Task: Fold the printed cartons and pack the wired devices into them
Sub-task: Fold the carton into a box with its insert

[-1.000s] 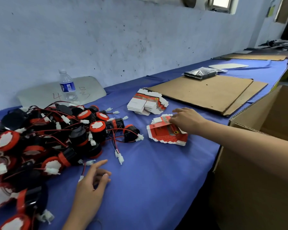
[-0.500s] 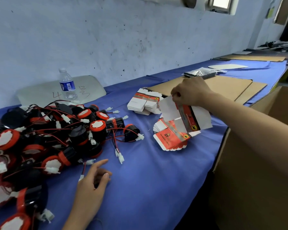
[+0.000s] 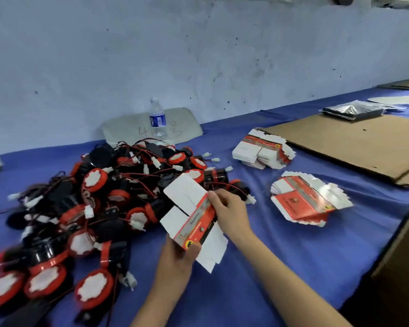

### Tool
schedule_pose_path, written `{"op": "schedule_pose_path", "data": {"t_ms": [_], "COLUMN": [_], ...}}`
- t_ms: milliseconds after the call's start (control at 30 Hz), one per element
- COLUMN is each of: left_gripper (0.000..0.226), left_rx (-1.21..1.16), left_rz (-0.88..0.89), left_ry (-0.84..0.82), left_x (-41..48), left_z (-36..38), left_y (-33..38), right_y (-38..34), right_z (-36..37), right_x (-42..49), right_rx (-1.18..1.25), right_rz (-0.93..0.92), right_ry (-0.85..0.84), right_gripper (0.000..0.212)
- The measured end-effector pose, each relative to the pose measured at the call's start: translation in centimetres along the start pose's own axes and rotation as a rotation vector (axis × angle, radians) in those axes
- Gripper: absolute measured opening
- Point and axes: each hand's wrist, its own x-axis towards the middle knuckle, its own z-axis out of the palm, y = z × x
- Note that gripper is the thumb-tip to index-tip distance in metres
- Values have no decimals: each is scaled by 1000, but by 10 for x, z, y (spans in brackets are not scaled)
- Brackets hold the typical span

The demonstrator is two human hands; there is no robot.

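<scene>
Left hand (image 3: 175,261) nearest: grips the lower end of a flat unfolded carton, white card with a red-and-grey printed band (image 3: 195,214). Thumb is on the printed face, the other fingers are hidden behind the card.

Right hand (image 3: 230,208) pinches the same carton at its upper right edge, fingers curled onto the card. The carton is held tilted, off the blue tablecloth (image 3: 293,260) and just in front of the heap.

Brown corrugated box (image 3: 404,260) at the right edge, only partly in frame.

Heap of black round wired devices with red rims, white centres and red/black leads ending in white plugs (image 3: 99,208) covers the left of the table.

Fanned stack of the same flat printed cartons (image 3: 305,201) lies right of the hands. A second stack (image 3: 262,151) lies further back.

Flat brown cardboard sheets (image 3: 354,142) lie behind the stacks, with a silver foil bag (image 3: 352,109) at their far edge.

Clear plastic water bottle with a blue label (image 3: 158,119) stands upright at the wall, in front of a leaning grey panel with handwritten marks (image 3: 189,125).
</scene>
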Motion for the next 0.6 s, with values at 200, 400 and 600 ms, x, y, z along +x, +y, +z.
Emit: {"op": "schedule_pose_path", "data": {"t_ms": [200, 400, 600], "left_gripper": [119, 81, 57], "left_rx": [-104, -86, 93], "left_rz": [64, 34, 48], "left_ry": [-97, 80, 366], "left_x": [1, 7, 13], "left_z": [-1, -4, -17], "left_y": [9, -1, -3], "right_y": [2, -12, -14], "right_z": [11, 2, -10], "right_x": [-13, -19, -32], "right_rx": [434, 670, 649], "right_rz": [37, 271, 413], "right_ry": [-127, -342, -639], "right_gripper": [31, 48, 70]}}
